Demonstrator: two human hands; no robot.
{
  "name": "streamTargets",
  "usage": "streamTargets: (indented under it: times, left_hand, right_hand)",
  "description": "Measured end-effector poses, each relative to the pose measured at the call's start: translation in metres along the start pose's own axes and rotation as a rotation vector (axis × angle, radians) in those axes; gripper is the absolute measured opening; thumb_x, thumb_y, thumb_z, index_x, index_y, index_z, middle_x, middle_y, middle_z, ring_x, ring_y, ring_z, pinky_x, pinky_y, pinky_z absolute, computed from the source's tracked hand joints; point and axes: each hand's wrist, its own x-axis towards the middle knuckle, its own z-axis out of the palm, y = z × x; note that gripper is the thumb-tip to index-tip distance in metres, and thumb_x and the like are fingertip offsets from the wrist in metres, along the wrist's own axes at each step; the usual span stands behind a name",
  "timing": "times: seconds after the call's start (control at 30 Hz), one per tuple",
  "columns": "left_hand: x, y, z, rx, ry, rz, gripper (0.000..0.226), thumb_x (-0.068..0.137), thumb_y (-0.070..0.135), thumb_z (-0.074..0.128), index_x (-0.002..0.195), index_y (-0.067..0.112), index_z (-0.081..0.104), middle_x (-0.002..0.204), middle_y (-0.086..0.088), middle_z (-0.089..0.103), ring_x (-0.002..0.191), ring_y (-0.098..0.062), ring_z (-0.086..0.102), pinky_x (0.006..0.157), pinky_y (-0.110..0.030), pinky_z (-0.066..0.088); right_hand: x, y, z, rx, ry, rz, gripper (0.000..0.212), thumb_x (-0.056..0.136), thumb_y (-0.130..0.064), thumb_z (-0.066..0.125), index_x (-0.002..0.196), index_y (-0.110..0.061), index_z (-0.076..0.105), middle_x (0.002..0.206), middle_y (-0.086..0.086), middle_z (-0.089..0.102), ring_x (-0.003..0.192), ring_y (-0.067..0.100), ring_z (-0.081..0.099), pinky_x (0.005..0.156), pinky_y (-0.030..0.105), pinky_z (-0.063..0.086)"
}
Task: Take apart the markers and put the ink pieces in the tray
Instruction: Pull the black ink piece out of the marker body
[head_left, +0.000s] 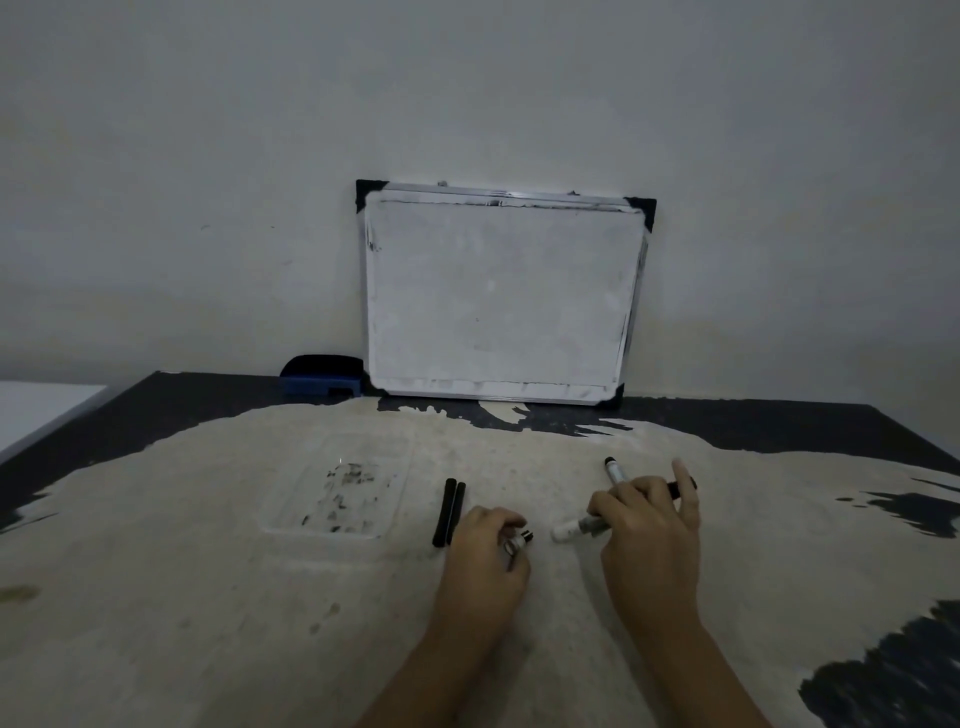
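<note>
A clear plastic tray (291, 519) smudged with black ink lies on the worn table, left of centre. Two black ink sticks (450, 512) lie side by side on the table just right of the tray. My left hand (485, 551) is closed around a small marker piece with a silver and black end (519, 541). My right hand (647, 525) rests over a white marker barrel (576, 528) on the table, fingers curled on it. A second marker with a black tip (615, 470) and a black part (675, 489) lie under that hand's fingers.
A small whiteboard (498, 296) leans on the wall at the table's back edge. A blue eraser (322, 378) sits to its left. A white surface (36, 415) adjoins the table at far left.
</note>
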Motion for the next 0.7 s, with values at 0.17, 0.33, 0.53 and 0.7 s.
streamTargets:
  times: [0.17,0.33,0.53,0.7]
  left_hand:
    - [0.0001,0.0003,0.0008,-0.001,0.005,0.007,0.030,0.083,0.012,0.060,0.113,0.016,0.057,0.113,0.003,0.050,0.102,-0.006,0.050,0.095,-0.014,0.039]
    - [-0.0013,0.0012,0.0011,0.011,-0.023,0.041,0.031,0.083,0.017,0.060,0.114,0.020,0.056,0.113,0.007,0.047,0.106,-0.008,0.049,0.097,-0.020,0.040]
    - [-0.0018,0.0023,0.0010,0.022,-0.063,0.066,0.030,0.085,0.018,0.060,0.114,0.021,0.057,0.109,0.013,0.042,0.109,-0.006,0.044,0.101,-0.021,0.037]
    - [-0.0022,0.0004,0.0018,0.024,-0.067,0.070,0.031,0.084,0.017,0.060,0.114,0.021,0.057,0.111,0.008,0.046,0.109,-0.007,0.044,0.098,-0.018,0.036]
  right_hand:
    - [0.0003,-0.0008,-0.0005,0.018,0.037,-0.007,0.034,0.074,0.000,0.040,0.062,-0.017,0.067,0.062,0.001,0.069,0.075,0.027,0.066,0.114,0.040,0.010]
    - [0.0004,-0.0004,-0.0005,0.031,0.059,-0.005,0.029,0.070,0.007,0.051,0.061,-0.016,0.067,0.062,0.001,0.069,0.078,0.027,0.066,0.114,0.042,0.012]
    - [-0.0016,-0.0018,0.0015,0.044,0.047,0.006,0.033,0.075,-0.006,0.040,0.060,-0.019,0.066,0.060,-0.001,0.068,0.077,0.025,0.065,0.113,0.044,0.013]
    - [-0.0018,-0.0008,0.0009,0.067,0.051,0.035,0.034,0.076,-0.005,0.041,0.058,-0.018,0.067,0.058,0.000,0.068,0.074,0.026,0.066,0.115,0.040,0.008]
